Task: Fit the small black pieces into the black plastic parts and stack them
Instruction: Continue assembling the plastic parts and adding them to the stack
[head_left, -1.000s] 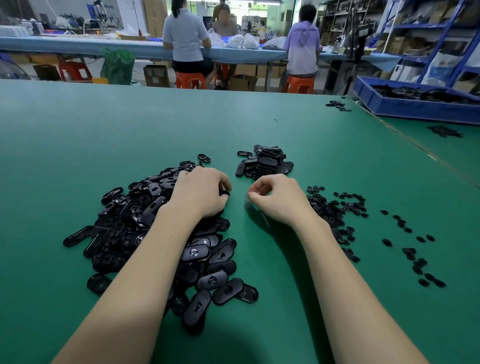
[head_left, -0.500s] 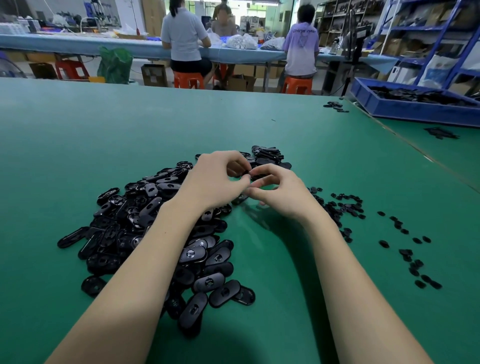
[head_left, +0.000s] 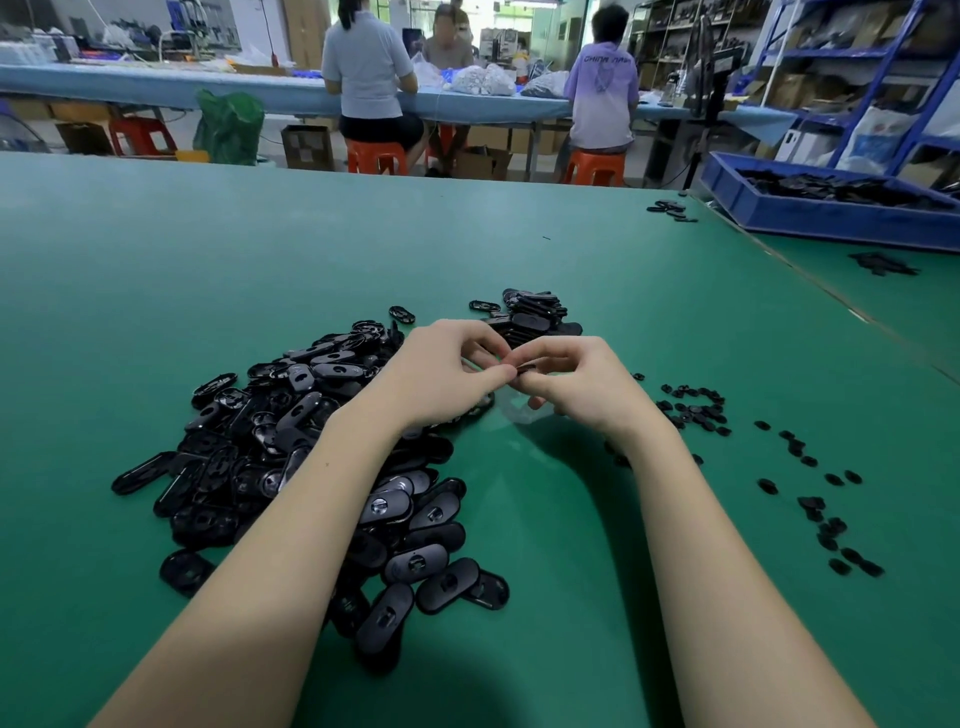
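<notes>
A large heap of black oval plastic parts (head_left: 291, 441) lies on the green table under my left forearm. A smaller stack of fitted parts (head_left: 535, 317) sits just beyond my hands. Small black pieces (head_left: 696, 408) are scattered to the right. My left hand (head_left: 441, 374) and my right hand (head_left: 576, 384) meet above the table, fingertips together, pinching one black plastic part (head_left: 524, 370) between them. Most of that part is hidden by my fingers.
More small pieces (head_left: 831, 525) trail to the right. A blue bin (head_left: 831, 213) of black parts stands at the far right, with a few loose parts (head_left: 672, 210) near it. A table seam (head_left: 831, 306) runs diagonally on the right. Three people sit at a far bench.
My hands, apart and low one second ago, have come together and lifted slightly forward, now working one part between the fingertips.
</notes>
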